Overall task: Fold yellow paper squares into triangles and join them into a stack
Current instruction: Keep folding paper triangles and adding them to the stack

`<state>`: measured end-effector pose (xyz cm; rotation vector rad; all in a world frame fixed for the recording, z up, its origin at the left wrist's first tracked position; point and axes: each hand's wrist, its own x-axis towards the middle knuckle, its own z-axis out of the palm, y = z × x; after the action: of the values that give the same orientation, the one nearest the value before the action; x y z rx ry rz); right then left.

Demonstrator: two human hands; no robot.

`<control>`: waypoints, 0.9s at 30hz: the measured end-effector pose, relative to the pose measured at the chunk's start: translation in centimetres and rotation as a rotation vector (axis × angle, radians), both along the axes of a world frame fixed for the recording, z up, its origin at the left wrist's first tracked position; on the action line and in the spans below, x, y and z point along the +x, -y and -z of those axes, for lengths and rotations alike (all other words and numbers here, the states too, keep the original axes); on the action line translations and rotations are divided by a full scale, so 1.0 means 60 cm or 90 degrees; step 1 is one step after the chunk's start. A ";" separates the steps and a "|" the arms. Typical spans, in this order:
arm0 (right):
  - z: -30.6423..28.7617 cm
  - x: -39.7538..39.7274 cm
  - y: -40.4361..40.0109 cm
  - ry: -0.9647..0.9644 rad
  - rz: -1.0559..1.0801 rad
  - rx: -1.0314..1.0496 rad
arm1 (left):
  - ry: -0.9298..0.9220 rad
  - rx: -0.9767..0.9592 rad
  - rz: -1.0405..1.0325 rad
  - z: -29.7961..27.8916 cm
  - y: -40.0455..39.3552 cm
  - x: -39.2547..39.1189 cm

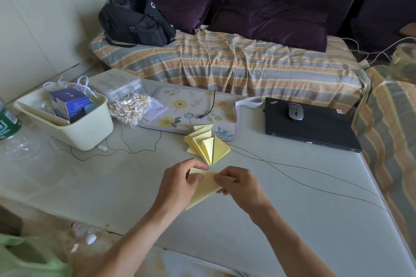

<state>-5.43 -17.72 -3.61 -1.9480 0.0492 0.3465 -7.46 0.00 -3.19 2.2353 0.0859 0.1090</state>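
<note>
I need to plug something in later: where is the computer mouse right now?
In the head view the mouse sits on top of the closed black laptop, at the table's far right, beside the floral mat.

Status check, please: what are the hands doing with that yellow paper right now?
Left hand and right hand both pinching yellow paper. Joined stack just beyond. Nothing between.
</note>
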 end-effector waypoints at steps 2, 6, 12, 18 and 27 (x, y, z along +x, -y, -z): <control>0.000 0.000 0.000 -0.005 0.003 -0.007 | 0.004 0.002 0.007 -0.002 0.001 -0.001; 0.003 0.000 -0.001 -0.011 0.009 -0.008 | 0.013 -0.006 0.008 -0.006 0.002 -0.002; 0.004 0.000 -0.001 -0.010 0.013 -0.001 | 0.022 -0.013 0.001 -0.010 0.002 -0.003; 0.010 0.006 -0.001 -0.007 0.049 0.020 | 0.001 -0.048 -0.049 -0.009 -0.002 0.000; 0.020 0.009 -0.002 -0.021 0.098 0.089 | -0.063 -0.123 -0.121 0.001 -0.002 0.004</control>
<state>-4.91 -17.61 -4.82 -1.7886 0.1905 0.2731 -7.22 0.12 -3.24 2.0357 0.3489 0.0901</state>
